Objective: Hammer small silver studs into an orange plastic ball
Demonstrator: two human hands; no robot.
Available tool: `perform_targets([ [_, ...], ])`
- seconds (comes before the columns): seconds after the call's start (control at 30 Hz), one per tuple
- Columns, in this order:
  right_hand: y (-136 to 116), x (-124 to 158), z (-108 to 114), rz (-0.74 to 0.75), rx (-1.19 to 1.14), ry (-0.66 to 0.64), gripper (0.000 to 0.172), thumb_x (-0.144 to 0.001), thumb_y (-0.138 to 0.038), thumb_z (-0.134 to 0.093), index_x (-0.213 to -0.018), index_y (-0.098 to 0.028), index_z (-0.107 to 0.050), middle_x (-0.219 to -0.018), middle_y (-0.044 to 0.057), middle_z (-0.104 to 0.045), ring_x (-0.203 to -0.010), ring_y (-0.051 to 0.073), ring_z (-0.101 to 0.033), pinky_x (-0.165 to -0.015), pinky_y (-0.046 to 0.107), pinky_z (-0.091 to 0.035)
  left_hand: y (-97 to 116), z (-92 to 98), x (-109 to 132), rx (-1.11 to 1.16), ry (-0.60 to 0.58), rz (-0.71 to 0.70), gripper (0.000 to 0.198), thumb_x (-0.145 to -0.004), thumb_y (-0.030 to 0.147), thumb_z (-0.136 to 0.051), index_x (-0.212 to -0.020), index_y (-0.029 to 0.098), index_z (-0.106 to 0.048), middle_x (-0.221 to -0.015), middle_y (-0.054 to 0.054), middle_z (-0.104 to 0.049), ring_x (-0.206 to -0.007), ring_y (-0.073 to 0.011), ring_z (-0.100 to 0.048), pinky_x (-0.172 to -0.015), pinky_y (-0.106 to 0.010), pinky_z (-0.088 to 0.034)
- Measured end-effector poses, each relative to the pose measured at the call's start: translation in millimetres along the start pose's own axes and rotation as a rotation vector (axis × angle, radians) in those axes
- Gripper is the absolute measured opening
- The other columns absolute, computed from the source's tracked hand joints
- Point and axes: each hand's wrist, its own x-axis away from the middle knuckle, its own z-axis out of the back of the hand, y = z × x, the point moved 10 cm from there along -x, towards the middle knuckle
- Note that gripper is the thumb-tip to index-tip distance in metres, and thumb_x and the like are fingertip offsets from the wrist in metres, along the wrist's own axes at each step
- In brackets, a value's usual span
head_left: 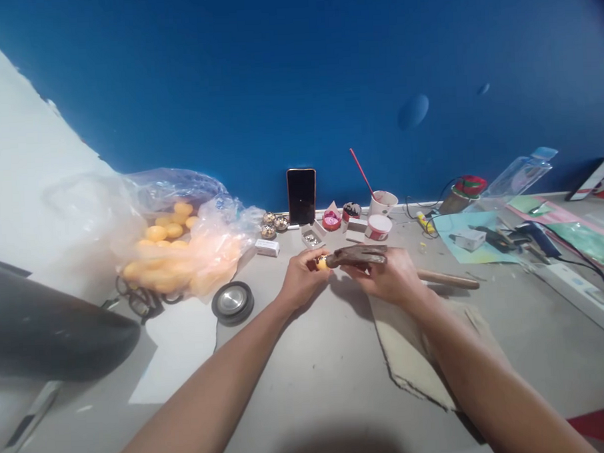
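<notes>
My left hand point(303, 278) pinches a small yellow ball point(323, 262) above the middle of the table. My right hand point(387, 276) is wrapped round a hammer point(358, 254), its worn metal head turned toward the ball. The wooden handle point(452, 279) sticks out to the right behind my wrist. The hammer's face is at the ball's right side; whether they touch I cannot tell. Just beyond my hands, an open small box point(312, 238) contains shiny little pieces. Several balls covered in metallic studs point(274, 224) sit by the wall.
A clear plastic bag point(216, 223) of yellow balls stands left, near a round black-rimmed metal object point(232, 301). A phone point(301, 195) leans on the blue wall. A paper cup point(384, 201) holds a red stick. A folded cloth point(412, 355) lies under my right forearm.
</notes>
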Motion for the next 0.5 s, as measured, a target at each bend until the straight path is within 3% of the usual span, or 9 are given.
perform_targets([
  [0.17, 4.6, 1.1, 7.3, -0.039, 0.017, 0.073, 0.028, -0.096, -0.045, -0.064, -0.103, -0.023, -0.081, -0.096, 0.006, -0.082, -0.075, 0.020, -0.074, -0.060, 0.029, -0.046, 1.3, 0.2, 1.0, -0.026, 0.003, 0.047, 0.051, -0.061, 0.019, -0.083, -0.112, 0.013, -0.080, -0.075, -0.002, -0.073, -0.060, -0.0134, -0.061, -0.062, -0.027, -0.051],
  [0.33, 2.1, 0.4, -1.3, -0.002, 0.026, 0.000, 0.025, -0.095, -0.040, -0.063, -0.103, -0.025, -0.081, -0.086, 0.004, -0.081, -0.061, 0.019, -0.069, -0.054, 0.030, -0.041, 1.0, -0.4, 2.1, 0.023, 0.014, 0.065, 0.048, -0.059, 0.016, -0.083, -0.106, 0.013, -0.081, -0.076, -0.002, -0.073, -0.063, -0.0137, -0.062, -0.062, -0.026, -0.051],
  [0.5, 8.1, -0.2, 14.9, -0.059, 0.037, 0.120, 0.029, -0.098, -0.043, -0.061, -0.101, -0.023, -0.081, -0.086, 0.006, -0.080, -0.069, 0.020, -0.071, -0.060, 0.030, -0.045, -0.3, 0.4, 3.0, 0.011, 0.026, 0.079, 0.051, -0.060, 0.017, -0.083, -0.110, 0.013, -0.079, -0.078, -0.002, -0.074, -0.064, -0.0138, -0.064, -0.065, -0.026, -0.053],
])
